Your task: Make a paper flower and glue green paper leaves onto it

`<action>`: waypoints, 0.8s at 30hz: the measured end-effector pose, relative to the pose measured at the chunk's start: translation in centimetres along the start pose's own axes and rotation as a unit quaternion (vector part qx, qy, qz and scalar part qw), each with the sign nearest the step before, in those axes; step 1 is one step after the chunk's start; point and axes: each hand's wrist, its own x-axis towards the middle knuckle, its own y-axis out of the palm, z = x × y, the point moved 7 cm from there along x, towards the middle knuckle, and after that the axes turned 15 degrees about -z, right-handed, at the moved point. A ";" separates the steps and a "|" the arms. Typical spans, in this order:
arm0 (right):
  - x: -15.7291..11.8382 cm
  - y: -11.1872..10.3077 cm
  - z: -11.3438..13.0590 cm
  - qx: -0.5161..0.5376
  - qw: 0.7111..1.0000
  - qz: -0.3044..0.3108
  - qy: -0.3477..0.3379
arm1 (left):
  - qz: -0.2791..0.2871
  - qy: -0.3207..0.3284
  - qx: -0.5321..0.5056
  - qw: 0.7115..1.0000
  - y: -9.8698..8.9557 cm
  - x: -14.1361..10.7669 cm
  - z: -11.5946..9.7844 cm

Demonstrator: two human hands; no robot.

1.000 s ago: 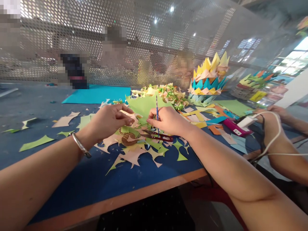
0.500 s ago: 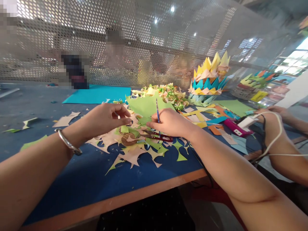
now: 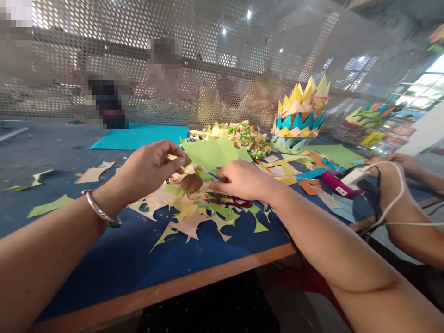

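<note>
My right hand (image 3: 243, 180) is closed around a slim blue pencil (image 3: 214, 175), which slants with its thin end toward my left hand. The fingers of my left hand (image 3: 161, 159) are pinched together; a bit of dull green shows at their tips, too small to name. Between the hands lies a round brown disc (image 3: 191, 184) on a heap of paper scraps (image 3: 189, 222). Dark red scissors (image 3: 231, 200) rest on the scraps below my right hand. Behind the hands is a jagged sheet of light green paper (image 3: 217, 152).
Small folded paper pieces (image 3: 239, 134) are piled at the back. A tiered paper crown shape (image 3: 300, 122) stands at the right. Blue paper (image 3: 138, 136) lies back left. Another person's arm (image 3: 402, 208) is at the right, by a pink power strip (image 3: 342, 185) with cables.
The pencil has tipped from upright to slanting left. My left fingers have closed into a pinch and risen slightly. The brown disc now shows more plainly.
</note>
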 end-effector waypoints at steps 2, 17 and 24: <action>0.1 0.1 -0.1 -0.005 1.000 -0.007 0.000 | -0.014 -0.028 -0.076 0.997 0.2 0.0 0.3; 0.0 -0.6 0.2 0.161 0.982 -0.102 -0.005 | 0.013 -0.126 -0.240 0.963 2.4 -2.2 0.0; -0.2 -0.3 0.9 0.281 0.948 -0.143 -0.047 | 0.029 -0.184 -0.309 0.933 3.5 -3.2 -0.2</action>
